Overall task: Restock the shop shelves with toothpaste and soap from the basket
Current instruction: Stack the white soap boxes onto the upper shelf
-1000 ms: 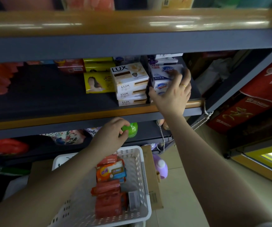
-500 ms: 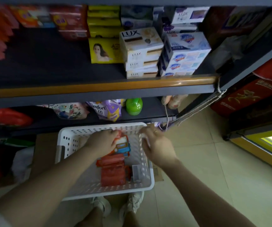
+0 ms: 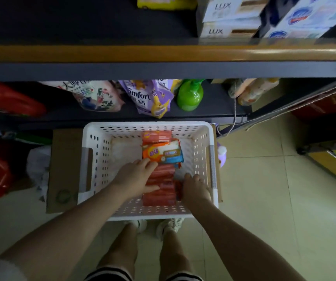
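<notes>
A view straight down from head height onto a white basket (image 3: 201, 142) with holed walls, sitting on a flattened cardboard box (image 3: 64, 171) on a pale tiled floor (image 3: 264, 199). Behind it runs a low dark shelf (image 3: 207, 114) holding a flowered bag (image 3: 98, 96), a purple refill pouch (image 3: 148, 98), a green spray bottle (image 3: 189, 96) and a peach-coloured pack (image 3: 254, 92). Above that, the orange-edged lip of a higher shelf (image 3: 142, 53) crosses the whole frame; on it stand 2 stacked cream soap boxes (image 3: 230, 19) and, just beside them on the right, blue-and-white soap boxes (image 3: 309, 17).

Inside the basket a row of red packets (image 3: 161, 189) runs down the middle, with an orange-and-blue soap bar (image 3: 163, 153) lying on top near the far end.

Both bare arms reach down into the basket. The left hand (image 3: 136, 179) lies palm-down on the red packets, fingers spread and fairly straight, fingertips beside the soap bar. The right hand (image 3: 195, 187) is at the right edge of the red row, fingers curled down around the side of the packets. 2 bare legs and pale shoes (image 3: 171, 224) show below the basket.
</notes>
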